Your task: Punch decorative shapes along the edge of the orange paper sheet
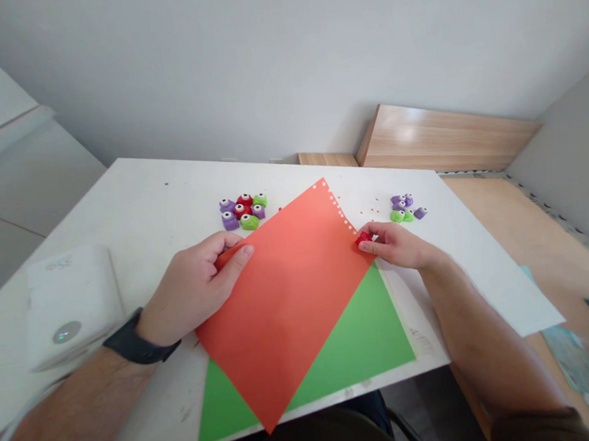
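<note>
An orange-red sheet of paper is held tilted over a green sheet on the white table. My left hand, with a dark band on its wrist, pinches the sheet's left edge between thumb and fingers. At the right edge, my right hand is closed on a small red craft punch, which sits against the paper's border. A row of small punched holes runs along that border from the top corner down to the punch. Tiny red cut-outs lie scattered beyond it.
Several purple, red and green craft punches stand in a group at the back, with a second group farther right. A white box-shaped device with a lit round button is at the left of the white table.
</note>
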`<state>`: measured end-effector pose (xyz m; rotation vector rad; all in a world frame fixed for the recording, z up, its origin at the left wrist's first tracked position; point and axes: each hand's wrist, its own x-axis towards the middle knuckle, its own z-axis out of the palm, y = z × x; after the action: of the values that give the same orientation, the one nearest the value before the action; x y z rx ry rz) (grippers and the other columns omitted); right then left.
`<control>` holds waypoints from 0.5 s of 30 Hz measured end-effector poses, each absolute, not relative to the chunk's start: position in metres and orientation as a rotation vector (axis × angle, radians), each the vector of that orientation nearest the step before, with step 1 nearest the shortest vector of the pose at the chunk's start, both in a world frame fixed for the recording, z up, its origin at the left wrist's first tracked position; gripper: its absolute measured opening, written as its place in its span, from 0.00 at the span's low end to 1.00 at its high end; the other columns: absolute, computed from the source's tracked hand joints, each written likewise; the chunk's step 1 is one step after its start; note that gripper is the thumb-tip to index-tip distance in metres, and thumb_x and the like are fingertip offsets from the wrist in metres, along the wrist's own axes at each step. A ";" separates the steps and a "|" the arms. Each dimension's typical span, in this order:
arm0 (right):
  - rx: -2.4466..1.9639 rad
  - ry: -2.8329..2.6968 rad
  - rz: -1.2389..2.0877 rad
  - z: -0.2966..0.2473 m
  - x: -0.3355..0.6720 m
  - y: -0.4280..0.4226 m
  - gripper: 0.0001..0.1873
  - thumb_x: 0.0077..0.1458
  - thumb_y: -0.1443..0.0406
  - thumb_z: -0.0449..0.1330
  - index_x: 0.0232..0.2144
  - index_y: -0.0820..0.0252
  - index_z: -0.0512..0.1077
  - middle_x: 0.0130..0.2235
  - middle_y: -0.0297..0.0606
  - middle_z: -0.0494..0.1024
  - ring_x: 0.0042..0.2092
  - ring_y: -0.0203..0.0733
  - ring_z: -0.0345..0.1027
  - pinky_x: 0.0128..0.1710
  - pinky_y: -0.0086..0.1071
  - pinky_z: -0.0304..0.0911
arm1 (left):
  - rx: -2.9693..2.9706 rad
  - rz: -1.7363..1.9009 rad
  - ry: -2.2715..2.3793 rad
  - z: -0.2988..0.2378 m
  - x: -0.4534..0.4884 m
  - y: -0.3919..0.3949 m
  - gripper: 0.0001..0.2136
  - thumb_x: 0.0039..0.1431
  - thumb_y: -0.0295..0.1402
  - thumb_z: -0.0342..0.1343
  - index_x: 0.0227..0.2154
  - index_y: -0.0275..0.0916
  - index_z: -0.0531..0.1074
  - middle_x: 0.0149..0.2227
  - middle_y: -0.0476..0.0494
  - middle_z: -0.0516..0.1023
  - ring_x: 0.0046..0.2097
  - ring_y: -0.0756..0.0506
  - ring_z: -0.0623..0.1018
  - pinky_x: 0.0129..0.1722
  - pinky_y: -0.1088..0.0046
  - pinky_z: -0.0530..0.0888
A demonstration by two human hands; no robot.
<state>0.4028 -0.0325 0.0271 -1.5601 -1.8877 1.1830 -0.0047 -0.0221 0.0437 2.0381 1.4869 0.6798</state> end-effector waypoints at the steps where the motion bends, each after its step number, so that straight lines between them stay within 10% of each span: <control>1: -1.565 -1.890 1.178 0.027 0.402 -0.033 0.23 0.63 0.44 0.65 0.43 0.56 0.79 0.39 0.41 0.83 0.39 0.45 0.74 0.40 0.39 0.70 | 2.033 0.680 1.488 0.044 -0.004 -0.022 0.15 0.71 0.51 0.54 0.45 0.45 0.76 0.37 0.53 0.84 0.35 0.46 0.79 0.36 0.73 0.70; 15: -1.593 -1.957 1.078 0.027 0.400 -0.034 0.20 0.64 0.46 0.63 0.43 0.55 0.79 0.38 0.40 0.82 0.37 0.45 0.72 0.38 0.38 0.69 | 2.037 0.678 1.457 0.044 -0.004 -0.023 0.14 0.71 0.49 0.55 0.45 0.46 0.77 0.38 0.54 0.84 0.37 0.46 0.80 0.38 0.73 0.70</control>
<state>0.4005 -0.0336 0.0269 -1.5926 -1.9572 1.0780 -0.0042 -0.0228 0.0443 2.0366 1.4566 0.6783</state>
